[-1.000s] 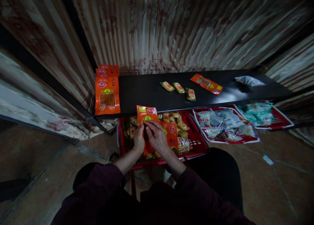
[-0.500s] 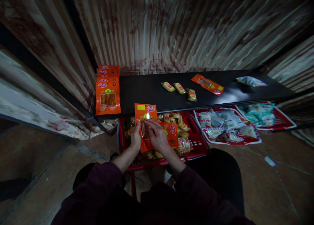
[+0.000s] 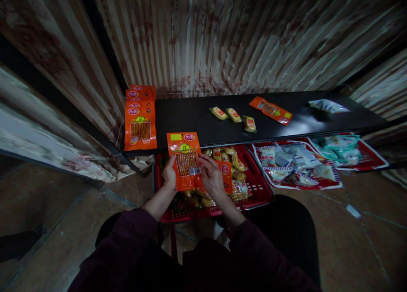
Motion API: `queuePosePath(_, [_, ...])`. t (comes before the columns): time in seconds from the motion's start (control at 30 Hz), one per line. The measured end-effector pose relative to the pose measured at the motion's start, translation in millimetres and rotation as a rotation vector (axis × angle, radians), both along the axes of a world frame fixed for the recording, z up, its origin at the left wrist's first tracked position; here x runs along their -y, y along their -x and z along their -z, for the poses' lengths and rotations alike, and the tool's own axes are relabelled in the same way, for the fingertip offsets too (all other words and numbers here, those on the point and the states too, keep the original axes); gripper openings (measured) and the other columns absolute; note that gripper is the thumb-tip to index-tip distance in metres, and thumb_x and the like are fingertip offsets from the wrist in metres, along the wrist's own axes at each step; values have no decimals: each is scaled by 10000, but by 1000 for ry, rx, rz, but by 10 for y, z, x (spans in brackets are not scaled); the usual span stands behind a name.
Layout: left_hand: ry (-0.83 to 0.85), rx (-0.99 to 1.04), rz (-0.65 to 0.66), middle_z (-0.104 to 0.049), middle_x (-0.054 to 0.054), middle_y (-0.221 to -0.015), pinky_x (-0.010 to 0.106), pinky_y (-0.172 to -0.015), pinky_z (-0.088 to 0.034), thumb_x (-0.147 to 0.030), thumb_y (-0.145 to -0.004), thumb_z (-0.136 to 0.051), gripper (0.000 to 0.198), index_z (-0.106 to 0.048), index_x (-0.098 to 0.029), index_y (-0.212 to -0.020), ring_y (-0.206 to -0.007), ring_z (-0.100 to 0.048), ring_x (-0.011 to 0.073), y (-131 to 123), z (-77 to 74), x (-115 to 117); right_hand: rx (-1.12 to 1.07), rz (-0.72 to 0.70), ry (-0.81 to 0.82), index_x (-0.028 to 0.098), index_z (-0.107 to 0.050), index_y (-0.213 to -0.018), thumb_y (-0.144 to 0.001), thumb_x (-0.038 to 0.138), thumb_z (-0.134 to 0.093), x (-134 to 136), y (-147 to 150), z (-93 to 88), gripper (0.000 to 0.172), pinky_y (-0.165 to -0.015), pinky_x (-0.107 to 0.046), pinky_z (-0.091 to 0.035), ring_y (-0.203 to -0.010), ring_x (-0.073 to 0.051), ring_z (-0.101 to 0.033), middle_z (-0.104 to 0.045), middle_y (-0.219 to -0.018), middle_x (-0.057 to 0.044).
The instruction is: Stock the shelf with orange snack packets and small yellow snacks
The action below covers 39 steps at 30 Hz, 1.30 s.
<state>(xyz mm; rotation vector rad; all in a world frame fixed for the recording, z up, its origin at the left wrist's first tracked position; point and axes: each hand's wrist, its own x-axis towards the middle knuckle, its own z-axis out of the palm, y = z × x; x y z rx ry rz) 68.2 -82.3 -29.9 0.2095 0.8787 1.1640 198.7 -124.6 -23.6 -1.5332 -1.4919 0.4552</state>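
Note:
An orange snack packet (image 3: pixel 186 162) with a clear window is held upright in front of me, over a red basket (image 3: pixel 262 192). My left hand (image 3: pixel 170 174) is closed on its left edge, and my right hand (image 3: pixel 211 175) grips the right edge. Another orange packet (image 3: pixel 226 173) lies in the basket behind my right hand, partly covered by it. Small wrapped pastries (image 3: pixel 237 160) fill the basket around it. At the left end of the black shelf (image 3: pixel 184 126), several matching orange packets (image 3: pixel 140 126) stand in an overlapping row.
Three small yellow-wrapped pastries (image 3: pixel 233 115), a lying orange packet (image 3: pixel 270 110) and a white packet (image 3: pixel 329 106) rest on the shelf. Further right, below it, are baskets of white packets (image 3: pixel 295 160) and green packets (image 3: pixel 338 150). Dark posts and patterned curtains surround the shelf.
The held orange packet has moved slightly left and turned more face-on. My hands have spread from its middle to its two side edges, uncovering its window.

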Motion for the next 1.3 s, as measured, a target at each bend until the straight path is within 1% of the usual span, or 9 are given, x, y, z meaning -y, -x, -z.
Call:
queuePosePath(0.17, [91,105,-49,-721,81,-890,461,-890,-511,-425,-803,-548,333,-663,-144,-938,-950,-663,276,52,-156,-64,-99,59,50,205,-677,-1070,-862,309,-475,16,-21,28,308,-1004,-460,-442,-1090,-233,-599,-660,-1148,-104])
queuePosePath(0.27, [102,117,-82,-723,70,-874,453,-915,-503,-402,-839,-514,315,-663,-144,-942,-961,-661,266,80,-214,-105,-295,74,136,182,-646,-1116,-836,408,-528,18,8,27,379,-981,-455,-457,-1062,-243,-617,-672,-1132,-108])
queuePosePath(0.37, [114,135,-101,-722,68,-839,451,-931,-497,-383,-870,-477,319,-662,-136,-949,-961,-660,262,114,-254,-148,-536,56,232,182,-604,-1165,-773,453,-606,7,42,23,477,-884,-422,-513,-937,-229,-658,-703,-1032,-87])
queuePosePath(0.47, [111,154,-96,-723,72,-843,454,-929,-496,-378,-874,-475,326,-663,-131,-972,-961,-660,267,150,-265,-189,-708,33,297,202,-597,-1163,-703,439,-684,-15,77,9,525,-789,-379,-534,-793,-194,-662,-713,-906,-39])
queuePosePath(0.63, [142,232,-50,-719,77,-804,449,-886,-513,-365,-844,-536,324,-656,-109,-1004,-887,-678,264,202,-187,-245,-856,66,289,205,-650,-1055,-625,391,-751,-52,123,-23,479,-746,-327,-515,-744,-164,-637,-699,-817,-2])
queuePosePath(0.9, [111,309,65,-722,125,-895,512,-904,-484,-391,-825,-538,378,-640,-110,-1056,-958,-657,312,230,-99,-270,-851,124,259,220,-646,-1056,-634,350,-720,-84,73,-45,447,-717,-326,-518,-719,-163,-633,-690,-820,0])
queuePosePath(1.0, [92,319,54,-717,133,-932,514,-922,-473,-398,-823,-535,390,-639,-113,-1068,-991,-648,315,204,-111,-266,-786,138,231,211,-647,-1075,-672,345,-672,-114,39,-35,425,-755,-344,-522,-772,-176,-641,-701,-892,-26])
queuePosePath(1.13, [49,296,17,-713,131,-955,498,-936,-472,-401,-829,-535,385,-644,-115,-1062,-1007,-642,307,176,-141,-259,-665,126,171,199,-665,-1061,-724,310,-601,-159,5,-5,360,-881,-386,-497,-923,-198,-636,-701,-1034,-58])
queuePosePath(1.3, [41,279,10,-715,132,-964,505,-943,-470,-413,-852,-502,404,-636,-112,-1086,-1031,-632,311,178,-180,-262,-492,106,124,193,-687,-1021,-773,293,-541,-178,0,11,305,-919,-408,-486,-957,-209,-635,-711,-1031,-60])
